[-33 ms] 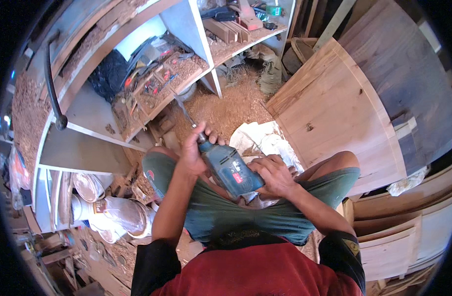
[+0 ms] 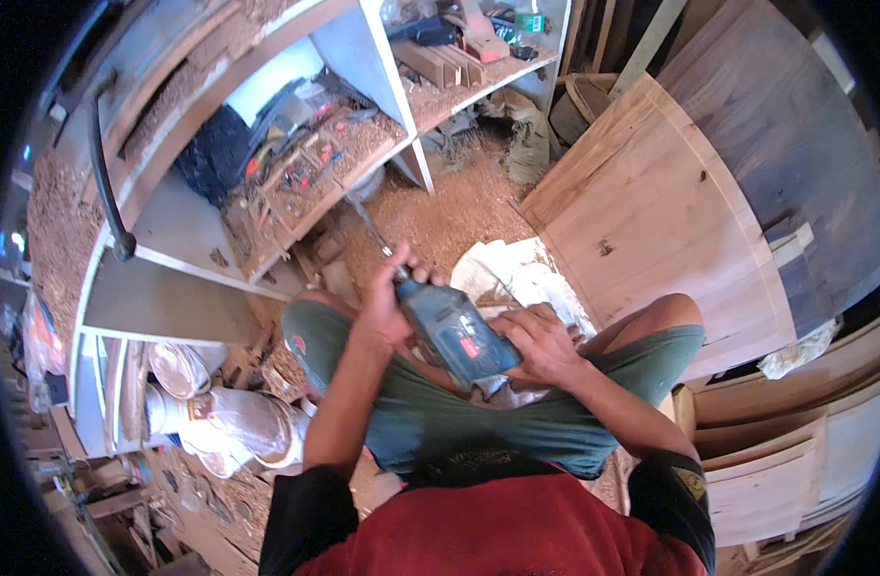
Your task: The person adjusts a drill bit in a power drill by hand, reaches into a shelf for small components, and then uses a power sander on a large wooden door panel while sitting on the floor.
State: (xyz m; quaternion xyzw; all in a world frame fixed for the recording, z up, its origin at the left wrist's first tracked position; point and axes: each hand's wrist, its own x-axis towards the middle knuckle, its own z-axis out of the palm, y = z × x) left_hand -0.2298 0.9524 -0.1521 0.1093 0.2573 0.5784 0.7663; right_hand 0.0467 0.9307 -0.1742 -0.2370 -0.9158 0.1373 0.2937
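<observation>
A blue power drill (image 2: 461, 334) lies across my lap, with its long bit (image 2: 368, 221) pointing up and to the left, toward the shelves. My left hand (image 2: 387, 302) is wrapped round the front of the drill, just behind the chuck (image 2: 398, 272). At the rear end my right hand (image 2: 541, 341) grips the drill, fingers curled over its far side; the handle itself is mostly hidden under them. The bit's tip is free in the air, and touches nothing that I can make out. Beyond the drill a white cloth (image 2: 512, 267) is spread on the floor.
Wood shavings (image 2: 445, 216) cover the floor ahead. A shelf unit (image 2: 416, 158) with tools and wood pieces stands ahead and to the left. White buckets (image 2: 238, 422) are at my left. Large wooden panels (image 2: 661, 230) lean at my right, near my knee.
The drill and both hands appear a touch lower and further right, and the view has shifted slightly too. The grip of both hands is the same.
</observation>
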